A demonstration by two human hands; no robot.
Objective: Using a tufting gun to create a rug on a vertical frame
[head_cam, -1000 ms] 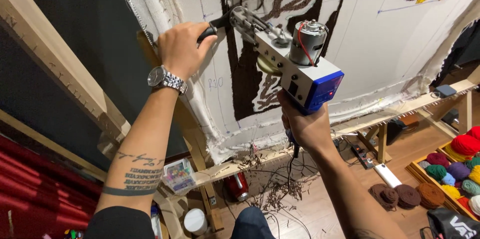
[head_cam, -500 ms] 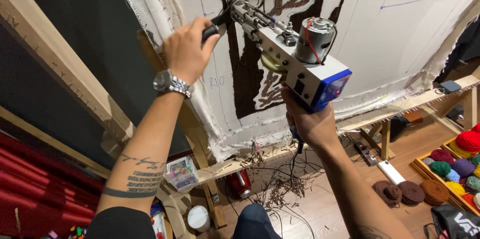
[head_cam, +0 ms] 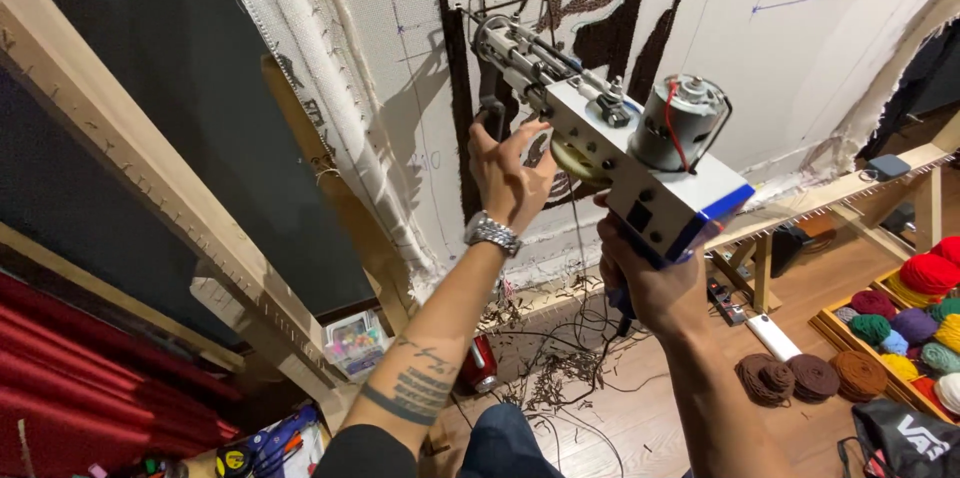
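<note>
Left hand (head_cam: 510, 173) has dropped from tufting gun's front grip to lower handle, wrist turned. Tufting gun (head_cam: 610, 153) sits against stretched backing cloth (head_cam: 400, 68), needle end touching it. Left fingers wrapped on front handle; right hand (head_cam: 645, 283) clamped round rear grip below gun. Dark brown tufted strips beside gun done; most of cloth near gun bare. Yarn balls (head_cam: 915, 323) lie well right of gun, on floor.

A: Cloth (head_cam: 800, 68) dead ahead blocks the gun (head_cam: 620, 143); the frame (head_cam: 150, 188) hems the left.

B: Open air below the 2 hands, but cords (head_cam: 560, 338) and yarn scraps (head_cam: 545, 378) litter the floor (head_cam: 690, 398).
</note>
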